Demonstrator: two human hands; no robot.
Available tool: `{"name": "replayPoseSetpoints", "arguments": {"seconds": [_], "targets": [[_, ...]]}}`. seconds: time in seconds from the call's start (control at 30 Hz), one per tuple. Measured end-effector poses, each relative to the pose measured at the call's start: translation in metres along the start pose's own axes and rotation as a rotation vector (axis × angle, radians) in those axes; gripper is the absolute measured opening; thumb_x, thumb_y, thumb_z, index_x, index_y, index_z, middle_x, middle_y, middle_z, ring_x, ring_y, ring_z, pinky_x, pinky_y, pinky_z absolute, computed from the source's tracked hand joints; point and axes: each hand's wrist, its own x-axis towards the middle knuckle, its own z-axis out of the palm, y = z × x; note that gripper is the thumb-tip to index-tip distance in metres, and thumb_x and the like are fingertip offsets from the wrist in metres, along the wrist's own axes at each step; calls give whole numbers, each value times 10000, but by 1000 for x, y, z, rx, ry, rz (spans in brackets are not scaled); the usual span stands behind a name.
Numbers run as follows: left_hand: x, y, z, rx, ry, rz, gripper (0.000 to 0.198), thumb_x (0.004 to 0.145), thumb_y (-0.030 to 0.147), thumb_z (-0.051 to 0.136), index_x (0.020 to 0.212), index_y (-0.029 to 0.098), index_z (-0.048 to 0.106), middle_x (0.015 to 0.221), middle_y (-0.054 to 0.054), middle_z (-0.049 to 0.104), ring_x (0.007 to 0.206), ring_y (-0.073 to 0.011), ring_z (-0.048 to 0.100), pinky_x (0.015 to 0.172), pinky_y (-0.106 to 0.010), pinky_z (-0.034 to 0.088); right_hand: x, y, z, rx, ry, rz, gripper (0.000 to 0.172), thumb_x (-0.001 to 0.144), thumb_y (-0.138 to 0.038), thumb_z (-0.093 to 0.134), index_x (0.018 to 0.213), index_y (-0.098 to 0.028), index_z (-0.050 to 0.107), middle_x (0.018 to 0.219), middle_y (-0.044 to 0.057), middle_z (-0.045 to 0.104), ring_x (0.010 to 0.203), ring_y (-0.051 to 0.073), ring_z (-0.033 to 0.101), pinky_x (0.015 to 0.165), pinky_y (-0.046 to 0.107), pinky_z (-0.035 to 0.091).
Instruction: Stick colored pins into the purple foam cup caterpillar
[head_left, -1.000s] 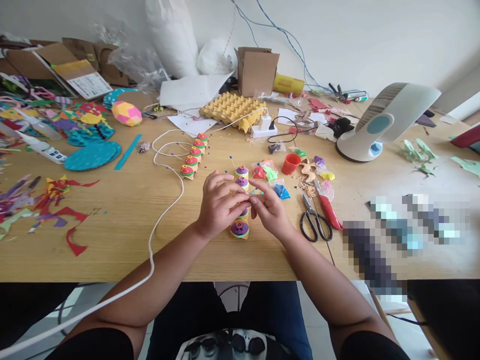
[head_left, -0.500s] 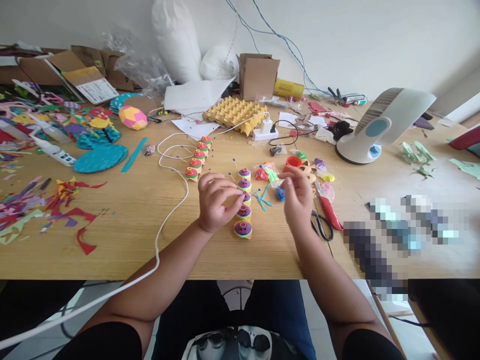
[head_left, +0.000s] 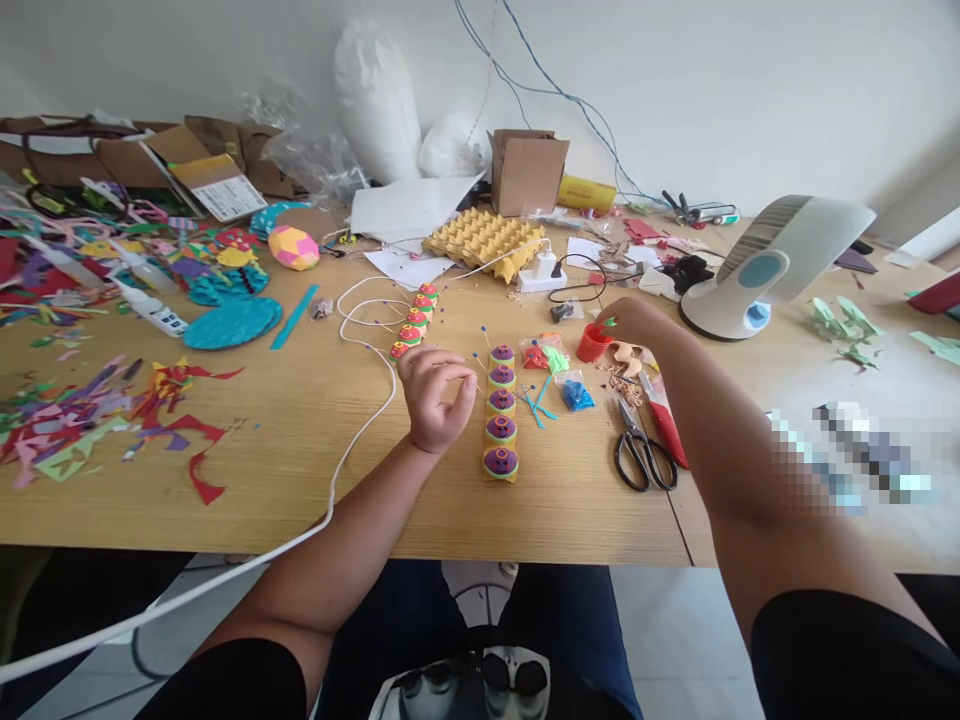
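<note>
Just left of an egg-carton caterpillar (head_left: 502, 402), my left hand (head_left: 437, 398) is raised with thumb and forefinger drawn close. A faint thin line shows at its fingertips, too small to name. The caterpillar has purple clay domes with smiling faces and orange rings, and blue-tipped sticks stand by its far end. My right hand (head_left: 634, 322) reaches over the back of a small red tub (head_left: 593, 343); its fingers point down and are mostly hidden. Beside the tub are bagged blue clay (head_left: 576, 391), light green clay (head_left: 555, 359) and light blue strips (head_left: 538, 403).
Black-handled scissors (head_left: 645, 455) and a red-handled tool (head_left: 666, 420) lie at right, under my forearm's left side. A red-domed caterpillar (head_left: 414, 322) sits behind my left hand. A white cable (head_left: 361, 432) crosses my left forearm. A white fan (head_left: 757, 275) stands back right.
My right hand has moved away and to the right, from above the table to the red tub, uncovering the scissors. My left hand stays beside the purple caterpillar. The view has shifted slightly.
</note>
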Motion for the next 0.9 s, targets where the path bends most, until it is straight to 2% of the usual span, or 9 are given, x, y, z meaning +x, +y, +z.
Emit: {"name": "replayPoseSetpoints", "arguments": {"seconds": [0.03,0.13,0.3,0.4,0.47,0.6,0.77,0.9], "targets": [[0,0,0,-2,2,3,88,874,300,597,833,233,637,921,-74,665,1015,-252,572,994,-480,440,8,-1,-1,-29,-92,0,252,755,-194,724,987,-246,806,988,67,736,838,221,638,759,330,493],[0,-1,0,8,-5,4,92,876,304,595,835,235,640,921,-75,664,1011,-253,578,987,-481,446,27,-4,3,-122,-264,25,308,720,-202,787,1025,-233,804,943,71,752,811,227,644,733,324,477],[-1,-3,0,-12,-5,-3,66,867,296,608,854,243,646,935,-73,664,1014,-253,580,995,-490,437,42,-9,20,-176,-411,146,424,733,-238,792,1147,-149,762,878,112,737,730,239,656,683,341,476],[-1,-2,0,-7,-28,-21,89,867,317,601,842,244,644,933,-75,659,1021,-258,571,1001,-500,425,45,-10,26,-199,-405,178,380,752,-225,760,1111,-101,762,856,129,729,707,239,654,677,349,480],[-1,-1,0,-11,-43,-28,100,869,325,595,834,243,641,927,-75,656,1013,-256,568,1003,-500,419,46,-11,26,-246,-395,144,330,731,-215,775,1033,-82,777,820,136,725,727,251,653,691,359,482],[1,1,0,-10,-42,-31,102,874,317,588,824,240,635,913,-72,652,1000,-250,567,994,-492,428,45,-11,24,-260,-382,128,271,721,-228,791,952,-87,789,776,139,723,767,277,653,721,384,486],[2,2,0,-32,-34,-1,82,870,291,601,819,235,634,896,-68,656,985,-243,565,987,-484,437,35,-13,16,-145,-300,205,195,738,-239,801,884,-109,791,740,129,705,783,284,630,732,408,482],[1,1,0,-8,-63,-32,110,874,318,590,814,237,632,896,-70,658,983,-246,569,989,-491,433,27,-18,2,-174,-253,170,116,753,-226,791,808,-125,772,730,124,687,759,262,611,704,394,468]]}}
